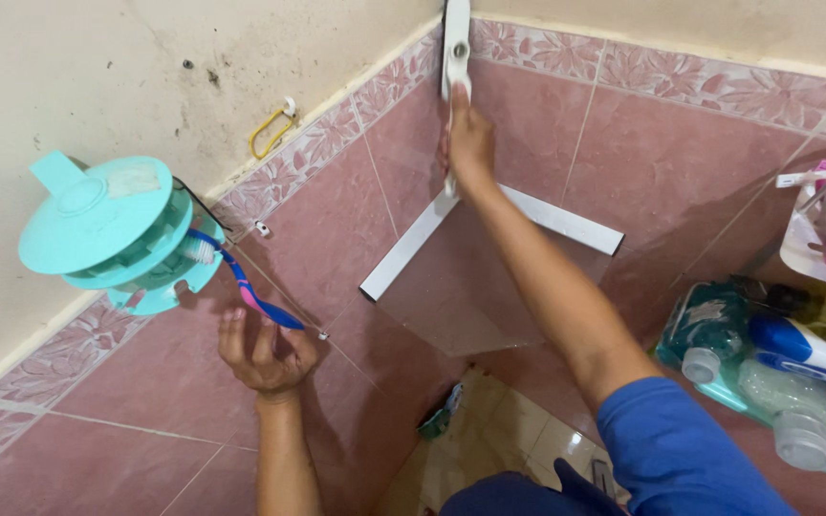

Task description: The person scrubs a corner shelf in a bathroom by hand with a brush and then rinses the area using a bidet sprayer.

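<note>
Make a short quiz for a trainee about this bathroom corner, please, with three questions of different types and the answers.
1. True or false: the right hand grips the white upright bracket in the wall corner.
2. Multiple choice: the toothbrush that sticks out of the turquoise wall holder has a handle that is
A) green and white
B) blue and pink
C) all black
3. Short answer: what is the left hand doing?

Key
1. True; its grip closes around the bracket above the glass corner shelf.
2. B
3. It is open, palm up, just under the toothbrush handle; whether it touches the handle is not clear.
</note>
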